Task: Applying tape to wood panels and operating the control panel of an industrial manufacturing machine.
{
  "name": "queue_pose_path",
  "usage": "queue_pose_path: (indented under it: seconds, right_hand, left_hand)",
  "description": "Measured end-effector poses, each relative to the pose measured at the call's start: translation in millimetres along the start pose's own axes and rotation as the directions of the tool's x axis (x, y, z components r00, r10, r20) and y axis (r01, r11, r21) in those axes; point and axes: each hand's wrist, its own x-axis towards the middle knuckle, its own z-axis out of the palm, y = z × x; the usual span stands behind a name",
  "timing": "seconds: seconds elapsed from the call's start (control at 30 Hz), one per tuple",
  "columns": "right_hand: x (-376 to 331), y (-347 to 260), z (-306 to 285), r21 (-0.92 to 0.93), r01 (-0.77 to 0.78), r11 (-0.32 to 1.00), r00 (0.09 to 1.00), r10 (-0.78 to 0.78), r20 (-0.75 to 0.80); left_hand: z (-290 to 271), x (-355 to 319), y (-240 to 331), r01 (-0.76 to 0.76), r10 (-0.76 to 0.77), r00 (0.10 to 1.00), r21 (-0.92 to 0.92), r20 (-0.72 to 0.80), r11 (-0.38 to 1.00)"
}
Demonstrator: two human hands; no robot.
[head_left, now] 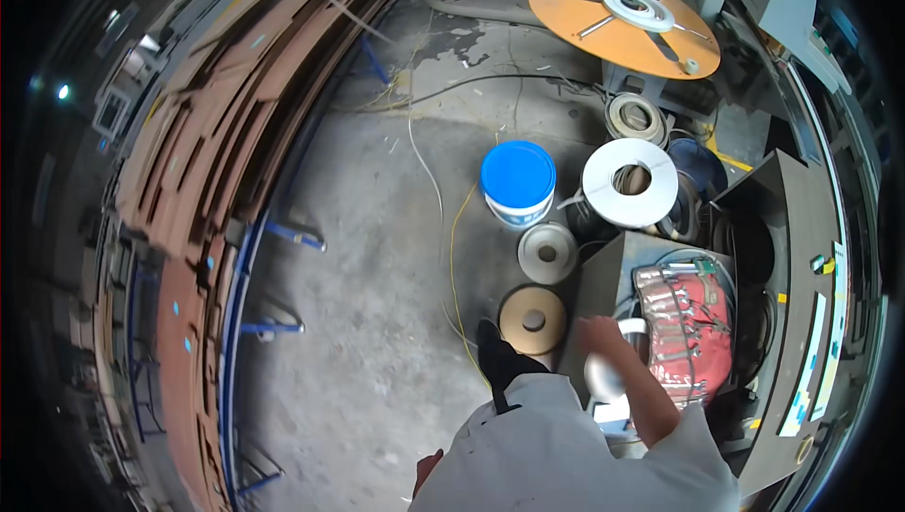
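My right hand [603,336] reaches over the low grey cabinet on my right. Its fingers look curled, though motion blurs them. Just below it is a smeared white rounded thing [603,378]; I cannot tell whether the hand holds it. A white ring-shaped thing [633,327] shows partly behind the wrist. Right of the forearm lies a red tool roll [702,328] with several metal tools in its pockets. My left hand [427,470] hangs low beside my light grey shirt, mostly hidden, so its fingers cannot be read.
A blue-lidded bucket [518,175], a large white coil [603,179], a grey spool [547,253] and a tan roll [533,320] stand ahead of me. Beyond is an orange round turntable [566,8]. Brown panels [212,125] lie stacked along a blue-framed rack [247,257] at left.
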Motion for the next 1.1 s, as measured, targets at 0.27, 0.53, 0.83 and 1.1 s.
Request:
queue_pose_path:
  seconds: [0.27,0.53,0.83,1.1]
  right_hand:
    - [139.5,-91.8,-106.9,0.248,0.201,0.948,0.966,-0.150,-0.209]
    - [313.4,-113.3,-210.5,0.293,0.109,0.950,0.914,0.020,-0.405]
    - [423.5,-77.6,-244.8,0.553,-0.304,0.776,0.835,0.496,-0.237]
    - [575.4,-71.0,-359.4,0.638,-0.258,0.725,0.891,0.434,-0.132]
  left_hand:
    - [-48.5,125.5,257.7,-0.006,-0.143,0.934,-0.414,-0.328,0.910]
    - [-95.2,321.1,397.2,-0.469,0.414,0.851,0.823,0.324,0.320]
    - [-137.2,507.5,656.4,0.059,-0.050,0.998,0.242,-0.044,0.969]
    - [-42.2,657.3,898.3,-0.216,0.192,0.976,0.384,0.101,0.898]
